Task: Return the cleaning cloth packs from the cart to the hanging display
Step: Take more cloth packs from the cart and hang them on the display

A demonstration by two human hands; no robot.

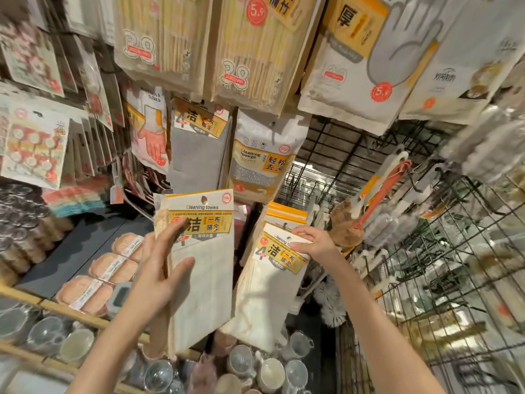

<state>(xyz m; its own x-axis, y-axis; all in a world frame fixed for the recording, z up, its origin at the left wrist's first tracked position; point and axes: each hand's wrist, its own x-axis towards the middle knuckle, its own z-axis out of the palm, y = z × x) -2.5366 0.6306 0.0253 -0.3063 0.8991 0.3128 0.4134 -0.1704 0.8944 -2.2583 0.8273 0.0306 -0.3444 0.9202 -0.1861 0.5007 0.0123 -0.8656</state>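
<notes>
Two bare forearms and hands, the left hand (pixel 159 268) and the right hand (pixel 315 241). No sleeves, rings, watch or gloves visible; fingernails short and unpainted.

Glove packs (pixel 366 61) hang above glass cups (pixel 45 334) and wire racks (pixel 443 251).
</notes>
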